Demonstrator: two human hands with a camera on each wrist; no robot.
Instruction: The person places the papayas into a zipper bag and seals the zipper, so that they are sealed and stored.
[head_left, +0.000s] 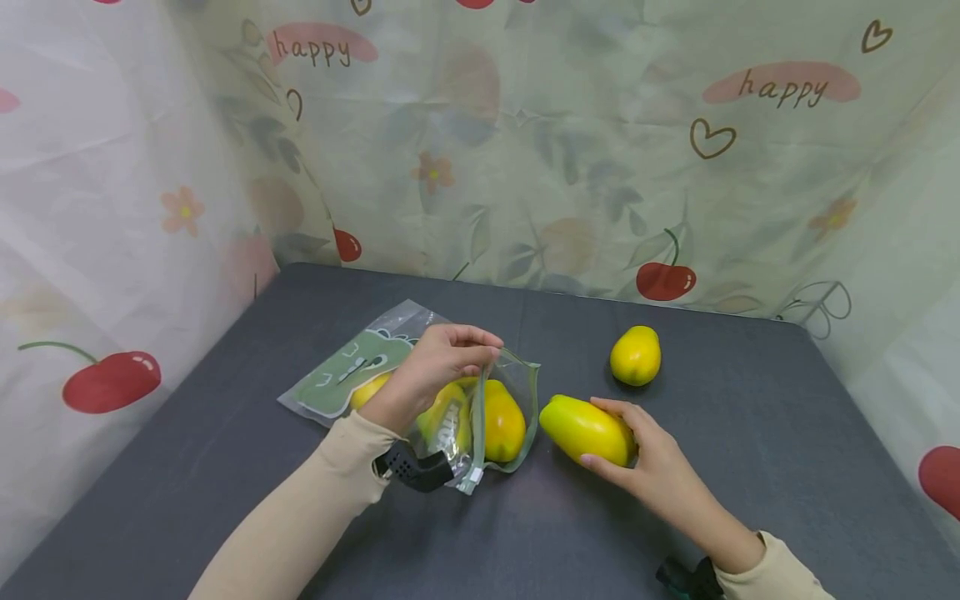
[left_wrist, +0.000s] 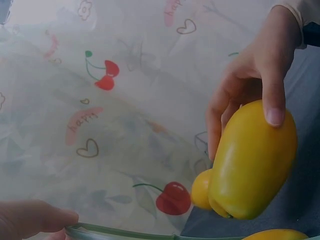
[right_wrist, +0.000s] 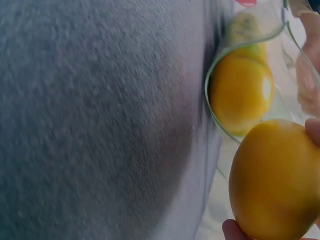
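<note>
My left hand (head_left: 450,358) pinches the upper edge of a clear zip bag (head_left: 360,367) with a green cartoon face on it. The bag's mouth faces right, its green-edged rim held apart. Several yellow papayas lie inside; one papaya (head_left: 504,421) is just behind the opening. In my right hand (head_left: 652,454), thumb and fingers grip a yellow-green papaya (head_left: 585,429) by its sides, its narrow end pointing at the bag's mouth. In the right wrist view the held papaya (right_wrist: 275,180) overlaps the rim. The zip slider (head_left: 471,479) hangs at the bag's lower front corner.
Another yellow papaya (head_left: 635,356) stands on the dark grey table (head_left: 720,383), behind my right hand. Printed curtains (head_left: 525,167) close off the back and both sides of the table. Each wrist wears a black strap (head_left: 416,467).
</note>
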